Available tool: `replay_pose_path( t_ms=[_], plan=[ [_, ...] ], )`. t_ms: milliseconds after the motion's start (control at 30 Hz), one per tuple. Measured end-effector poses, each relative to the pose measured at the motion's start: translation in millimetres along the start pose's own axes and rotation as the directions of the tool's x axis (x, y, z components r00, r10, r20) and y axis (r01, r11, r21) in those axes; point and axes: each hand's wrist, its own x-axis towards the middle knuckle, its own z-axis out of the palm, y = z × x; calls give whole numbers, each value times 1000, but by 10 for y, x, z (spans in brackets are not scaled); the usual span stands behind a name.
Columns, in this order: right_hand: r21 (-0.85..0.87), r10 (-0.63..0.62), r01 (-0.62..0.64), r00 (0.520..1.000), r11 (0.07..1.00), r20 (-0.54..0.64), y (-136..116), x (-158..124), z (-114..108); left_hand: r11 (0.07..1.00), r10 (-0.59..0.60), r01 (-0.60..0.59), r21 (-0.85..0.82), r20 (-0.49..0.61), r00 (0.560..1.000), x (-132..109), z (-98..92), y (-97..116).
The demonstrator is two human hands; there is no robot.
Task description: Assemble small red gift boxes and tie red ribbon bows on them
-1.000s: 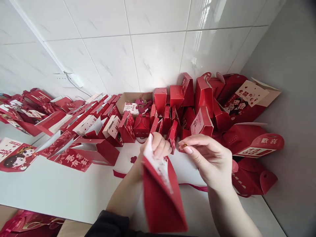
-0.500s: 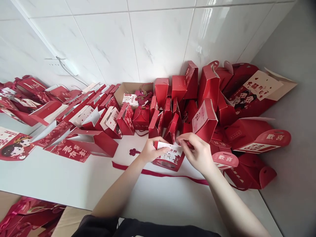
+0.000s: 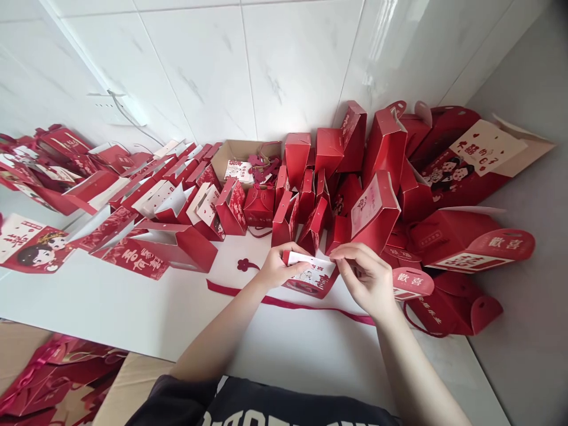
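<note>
My left hand (image 3: 280,267) grips a small red gift box (image 3: 317,283) by its left side, the thumb lying on its white printed front. The box leans back, with a clear window low on its face. My right hand (image 3: 367,279) is closed in a pinch at the box's upper right corner, and whatever sits between its fingertips is too small to make out. Left of the box lies a dark red flower-shaped tag (image 3: 243,264) with a strip attached. A long red ribbon (image 3: 306,306) runs along the white sheet's front edge, below both hands.
Several red gift boxes (image 3: 190,245) stand in rows at left, with larger ones (image 3: 461,239) crowded at right. An open carton (image 3: 222,155) by the tiled wall holds tags and cards. Another carton (image 3: 137,378) with red packaging sits below the table edge at lower left.
My right hand's pinch has shifted from above the box's top edge outward to its right corner. My left hand keeps its hold on the box. The camera view has shifted slightly.
</note>
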Motion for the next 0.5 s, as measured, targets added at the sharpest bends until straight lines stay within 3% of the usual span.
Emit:
replay_pose_path(
  t_ms=[300, 400, 500],
  plan=[
    [-30, 17, -15, 999, 999, 44, -49, -7, 107, 1000, -27, 27, -5, 20, 999, 1, 24, 20],
    [-15, 47, -46, 996, 999, 75, -37, -22, 135, 994, -38, 34, 100, 42, 998, -33, 0, 151],
    [4, 81, -81, 993, 997, 83, -23, -42, 141, 956, -25, 4, 292, 67, 997, -130, -137, 351]
  ],
)
